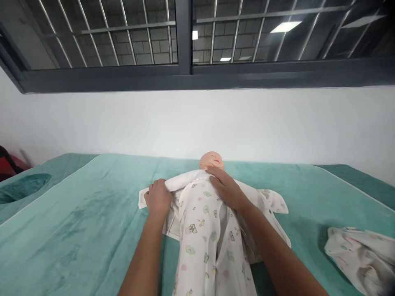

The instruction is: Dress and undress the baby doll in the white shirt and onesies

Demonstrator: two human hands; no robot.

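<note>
A baby doll [212, 159] lies on its back, its head toward the wall. White cloth with small green and pink prints [197, 230] covers its body and runs down toward me. Beneath it, a white baby garment [274, 201] is spread out to both sides. My left hand [159, 197] is closed on the white sleeve [182, 179] at the left, near its end; the fingertips are partly hidden. Just below the doll's chin, my right hand [226, 187] lies flat on its chest, fingers stretched out over the cloth.
A green padded bed [117, 222] supports everything, with a recessed opening [24, 187] at its left end. Another crumpled printed cloth [358, 255] lies at the right. Behind the bed are a white wall [154, 123] and a dark-framed barred window [184, 41].
</note>
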